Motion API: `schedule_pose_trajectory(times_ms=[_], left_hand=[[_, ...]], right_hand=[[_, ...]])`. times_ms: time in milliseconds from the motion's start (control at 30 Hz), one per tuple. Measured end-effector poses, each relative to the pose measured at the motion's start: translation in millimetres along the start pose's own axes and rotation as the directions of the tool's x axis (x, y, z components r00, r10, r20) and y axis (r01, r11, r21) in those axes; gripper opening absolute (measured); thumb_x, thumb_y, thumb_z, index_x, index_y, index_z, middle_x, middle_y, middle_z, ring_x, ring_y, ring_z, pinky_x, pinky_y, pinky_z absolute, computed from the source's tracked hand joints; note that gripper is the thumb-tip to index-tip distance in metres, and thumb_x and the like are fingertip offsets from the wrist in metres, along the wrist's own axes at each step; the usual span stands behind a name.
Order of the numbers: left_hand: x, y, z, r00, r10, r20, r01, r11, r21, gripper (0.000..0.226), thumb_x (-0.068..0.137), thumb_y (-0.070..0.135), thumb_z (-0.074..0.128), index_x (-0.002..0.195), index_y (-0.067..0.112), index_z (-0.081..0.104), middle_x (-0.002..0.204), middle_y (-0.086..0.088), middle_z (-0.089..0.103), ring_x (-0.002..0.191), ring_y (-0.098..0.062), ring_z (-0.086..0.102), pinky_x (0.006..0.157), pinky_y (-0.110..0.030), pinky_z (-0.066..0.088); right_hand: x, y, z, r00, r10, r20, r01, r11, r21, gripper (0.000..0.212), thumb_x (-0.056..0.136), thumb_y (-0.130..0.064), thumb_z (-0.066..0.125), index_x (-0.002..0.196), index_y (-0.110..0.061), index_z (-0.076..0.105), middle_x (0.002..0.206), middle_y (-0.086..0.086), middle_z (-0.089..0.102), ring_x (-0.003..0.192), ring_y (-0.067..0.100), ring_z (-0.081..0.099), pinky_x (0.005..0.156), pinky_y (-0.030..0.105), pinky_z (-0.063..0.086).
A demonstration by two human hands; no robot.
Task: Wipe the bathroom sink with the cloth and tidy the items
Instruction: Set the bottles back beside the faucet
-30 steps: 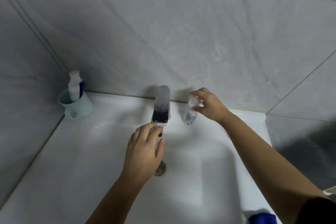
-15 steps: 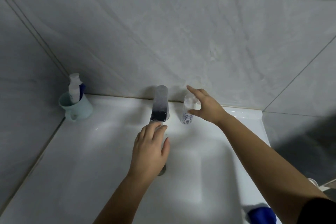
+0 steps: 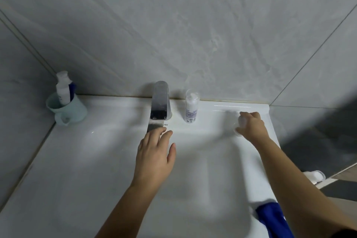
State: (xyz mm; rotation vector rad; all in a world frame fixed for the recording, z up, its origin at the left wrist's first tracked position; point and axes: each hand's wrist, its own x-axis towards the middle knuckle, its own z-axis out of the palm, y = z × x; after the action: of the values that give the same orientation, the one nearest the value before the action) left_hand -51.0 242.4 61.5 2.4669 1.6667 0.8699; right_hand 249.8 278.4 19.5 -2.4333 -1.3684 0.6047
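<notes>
The white sink (image 3: pixel 92 160) fills the lower view, with a chrome faucet (image 3: pixel 160 102) at its back. A small white pump bottle (image 3: pixel 191 108) stands upright just right of the faucet, free of both hands. My left hand (image 3: pixel 154 158) hovers over the basin below the spout, fingers apart and holding nothing. On the sink's right rim, my right hand (image 3: pixel 251 128) is closed around a small clear object (image 3: pixel 240 125), which is blurred. A blue cloth (image 3: pixel 274 220) lies on the front right rim, partly under my right forearm.
A mint green cup (image 3: pixel 66 111) holding a white tube (image 3: pixel 62 88) stands in the back left corner. Grey tiled walls close in at the back and left. A white object (image 3: pixel 314 176) lies on the floor beyond the sink's right edge.
My right hand let go of the pump bottle, which now stands beside the faucet, and moved right to the rim onto a small clear object. My left hand stayed over the basin.
</notes>
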Motion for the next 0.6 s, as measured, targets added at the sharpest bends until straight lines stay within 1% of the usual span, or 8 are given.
schedule_pose_trajectory(times_ms=[33, 100, 200, 300, 400, 500, 600], left_hand=[[0, -1, 0, 1.000, 0.005, -0.004, -0.005, 1.000, -0.004, 0.038, 0.080, 0.029, 0.042, 0.098, 0.008, 0.067, 0.101, -0.009, 0.064, 0.095, -0.019, 0.047, 0.079, -0.031, 0.040], [2, -2, -2, 1.000, 0.003, -0.011, -0.003, 1.000, -0.011, 0.038, 0.081, 0.029, 0.042, 0.099, 0.007, 0.067, 0.102, -0.010, 0.064, 0.096, -0.019, 0.046, 0.080, -0.029, 0.034], [4, -3, -3, 1.000, -0.010, -0.015, 0.010, 1.000, -0.005, 0.038, 0.082, 0.029, 0.041, 0.101, 0.008, 0.066, 0.103, -0.008, 0.063, 0.097, -0.019, 0.047, 0.082, -0.028, 0.035], [7, -4, -3, 1.000, -0.014, -0.026, 0.014, 1.000, -0.024, 0.036, 0.082, 0.028, 0.042, 0.100, 0.007, 0.066, 0.103, -0.009, 0.063, 0.096, -0.020, 0.048, 0.082, -0.030, 0.036], [8, -5, -4, 0.998, -0.012, -0.056, 0.010, 0.999, -0.035, 0.034, 0.081, 0.024, 0.044, 0.099, 0.006, 0.066, 0.104, -0.010, 0.064, 0.097, -0.021, 0.048, 0.083, -0.030, 0.036], [7, -8, -7, 0.996, -0.006, -0.088, 0.005, 1.000, -0.015, 0.031, 0.081, 0.022, 0.046, 0.098, 0.005, 0.066, 0.103, -0.010, 0.064, 0.098, -0.021, 0.049, 0.083, -0.031, 0.037], [4, -12, -7, 0.996, -0.027, -0.081, 0.027, 1.000, 0.001, 0.032, 0.081, 0.022, 0.046, 0.099, 0.006, 0.067, 0.103, -0.010, 0.064, 0.099, -0.021, 0.049, 0.083, -0.030, 0.037]], right_hand=[[1, 1, 1, 1.000, 0.006, -0.008, -0.006, 1.000, 0.019, 0.057, 0.080, -0.013, 0.063, 0.133, -0.016, 0.044, 0.129, 0.013, 0.039, 0.113, 0.039, 0.043, 0.086, 0.035, 0.040], [2, -1, 3, 0.999, -0.034, -0.015, 0.034, 0.998, 0.047, 0.055, 0.078, -0.013, 0.066, 0.130, -0.015, 0.048, 0.124, 0.014, 0.041, 0.107, 0.038, 0.048, 0.083, 0.034, 0.041], [4, -17, 7, 0.989, -0.145, -0.011, 0.146, 0.984, 0.106, 0.053, 0.076, -0.012, 0.068, 0.126, -0.015, 0.051, 0.122, 0.012, 0.043, 0.105, 0.032, 0.050, 0.079, 0.028, 0.039], [10, -42, 15, 0.970, -0.244, 0.016, 0.240, 0.963, 0.126, 0.054, 0.077, -0.012, 0.069, 0.127, -0.014, 0.050, 0.123, 0.012, 0.043, 0.108, 0.030, 0.049, 0.084, 0.028, 0.039], [20, -64, 25, 0.953, -0.296, 0.060, 0.288, 0.950, 0.117, 0.055, 0.076, -0.011, 0.069, 0.128, -0.014, 0.050, 0.125, 0.013, 0.042, 0.112, 0.032, 0.047, 0.090, 0.030, 0.039], [28, -78, 34, 0.934, -0.346, 0.088, 0.337, 0.936, 0.099, 0.055, 0.075, -0.010, 0.069, 0.127, -0.012, 0.051, 0.122, 0.017, 0.043, 0.108, 0.035, 0.049, 0.091, 0.034, 0.042], [32, -82, 40, 0.927, -0.362, 0.100, 0.351, 0.930, 0.105, 0.056, 0.075, -0.009, 0.069, 0.127, -0.014, 0.051, 0.121, 0.017, 0.044, 0.108, 0.035, 0.050, 0.091, 0.033, 0.041]])
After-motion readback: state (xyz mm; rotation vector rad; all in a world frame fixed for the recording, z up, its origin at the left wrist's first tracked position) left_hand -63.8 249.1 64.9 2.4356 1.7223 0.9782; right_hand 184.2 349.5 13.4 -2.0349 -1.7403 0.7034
